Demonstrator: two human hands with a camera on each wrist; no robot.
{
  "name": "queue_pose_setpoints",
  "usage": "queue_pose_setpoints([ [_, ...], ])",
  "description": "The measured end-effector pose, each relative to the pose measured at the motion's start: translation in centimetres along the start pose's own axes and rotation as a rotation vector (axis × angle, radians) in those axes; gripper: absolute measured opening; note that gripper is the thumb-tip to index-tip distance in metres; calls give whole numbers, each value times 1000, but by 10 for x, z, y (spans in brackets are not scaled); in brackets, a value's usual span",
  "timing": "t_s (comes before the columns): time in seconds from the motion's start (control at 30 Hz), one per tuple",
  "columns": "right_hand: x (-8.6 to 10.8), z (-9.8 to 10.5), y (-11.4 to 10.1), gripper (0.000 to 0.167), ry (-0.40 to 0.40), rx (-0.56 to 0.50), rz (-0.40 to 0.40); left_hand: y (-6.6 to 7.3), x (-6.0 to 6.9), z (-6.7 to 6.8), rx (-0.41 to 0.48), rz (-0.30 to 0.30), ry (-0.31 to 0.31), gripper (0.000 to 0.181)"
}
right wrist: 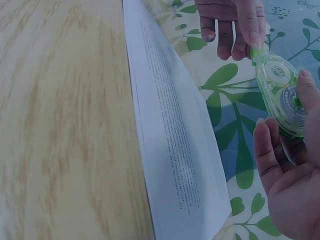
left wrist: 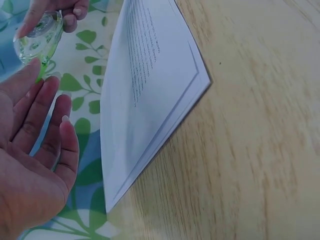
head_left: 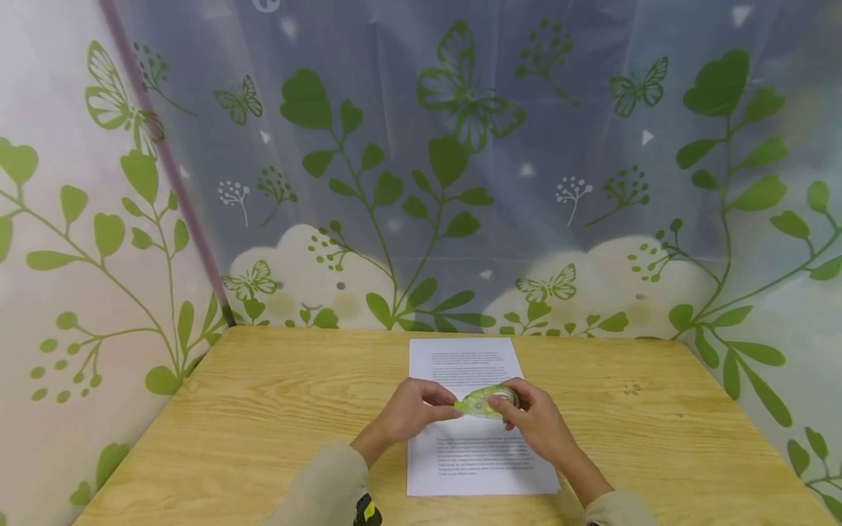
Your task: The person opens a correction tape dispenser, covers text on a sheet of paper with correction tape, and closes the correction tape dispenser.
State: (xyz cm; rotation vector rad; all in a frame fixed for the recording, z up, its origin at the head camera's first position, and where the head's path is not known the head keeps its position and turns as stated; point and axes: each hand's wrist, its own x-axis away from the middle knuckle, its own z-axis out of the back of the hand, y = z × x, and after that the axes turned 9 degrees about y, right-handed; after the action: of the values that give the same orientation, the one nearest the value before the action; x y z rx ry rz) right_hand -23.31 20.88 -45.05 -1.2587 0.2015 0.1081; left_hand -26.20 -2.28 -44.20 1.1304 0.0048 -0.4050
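Note:
A clear green correction tape dispenser [head_left: 487,402] is held above printed paper in the head view. Its rounded body sits between the thumb and fingers of my right hand [head_left: 536,420]. My left hand [head_left: 411,410] pinches the bright green tip at its narrow end between thumb and forefinger. In the right wrist view the tape reel shows through the case of the dispenser [right wrist: 281,95]. The other fingers of my left hand [left wrist: 35,145] are loosely bent and hold nothing. Beneath both hands lie the printed sheets [head_left: 483,478], text side up.
The sheets lie on a light wooden table [head_left: 296,387], their far end near its back edge. Behind it hangs a curtain [head_left: 395,183] with green leaves and butterflies, and similar patterned cloth [head_left: 79,256] closes off the left side.

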Motion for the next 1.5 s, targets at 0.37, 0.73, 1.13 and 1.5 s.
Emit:
queue_pose_setpoints([
  [0.37, 5, -2, -4, 60, 7, 120, 146, -2, 1, 3, 4, 0, 10, 15],
  [0.73, 7, -6, -1, 57, 17, 283, 452, -3, 4, 5, 13, 2, 4, 15],
  [1.13, 4, 0, 1, 56, 127, 416, 509, 11, 10, 16, 53, -38, 39, 30],
  [1.5, -11, 33, 4, 57, 326, 515, 511, -8, 5, 28, -368, -71, 127, 61],
])
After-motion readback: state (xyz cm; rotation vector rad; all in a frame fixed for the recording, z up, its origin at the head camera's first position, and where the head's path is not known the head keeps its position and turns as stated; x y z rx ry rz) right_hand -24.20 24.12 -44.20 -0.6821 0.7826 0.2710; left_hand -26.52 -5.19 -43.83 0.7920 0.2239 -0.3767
